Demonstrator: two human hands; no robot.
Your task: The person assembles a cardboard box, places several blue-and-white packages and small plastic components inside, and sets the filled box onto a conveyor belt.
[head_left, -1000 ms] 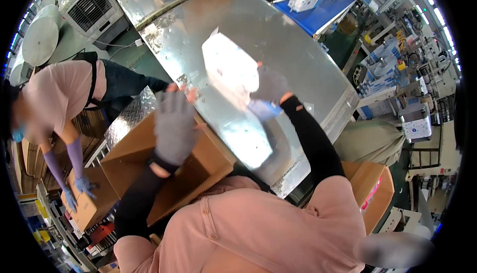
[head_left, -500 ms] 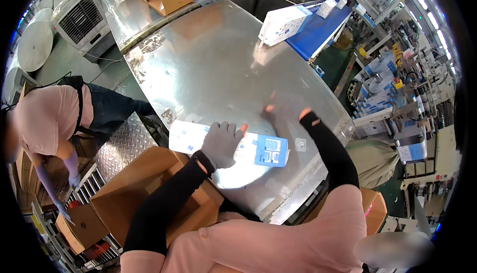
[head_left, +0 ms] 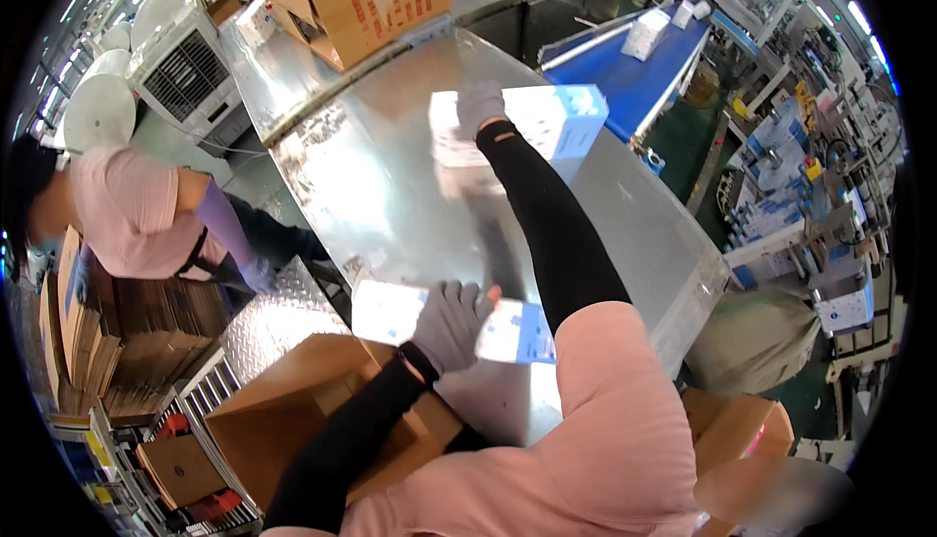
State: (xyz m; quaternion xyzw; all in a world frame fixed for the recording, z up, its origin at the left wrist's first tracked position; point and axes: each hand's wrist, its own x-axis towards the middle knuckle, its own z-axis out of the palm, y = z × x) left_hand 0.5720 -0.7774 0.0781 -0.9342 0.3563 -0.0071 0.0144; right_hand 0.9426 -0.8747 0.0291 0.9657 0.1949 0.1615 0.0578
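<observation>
My left hand (head_left: 449, 326), in a grey glove with a bare thumb tip, lies across the middle of a long white and blue pack (head_left: 390, 311) on the metal table. Its fingers bend over the pack's far side. With the arm stretched forward, my right hand (head_left: 480, 107), gloved in grey too, holds the left end of a second white and blue pack (head_left: 547, 117). This one stands on the table near the end of the blue conveyor belt (head_left: 610, 73). My right fingers are partly blurred.
An open cardboard box (head_left: 283, 395) sits at the table's near left edge. Another carton (head_left: 361, 0) stands at the far side. More white packs (head_left: 646, 34) lie on the belt. At left a co-worker (head_left: 137, 210) bends by stacked flat cardboard (head_left: 146, 332); machinery (head_left: 791, 185) fills the right.
My right hand has reached forward from over the table onto the far pack. That pack has shifted left, off the conveyor's end. My left hand stays on the near pack. The co-worker has straightened somewhat.
</observation>
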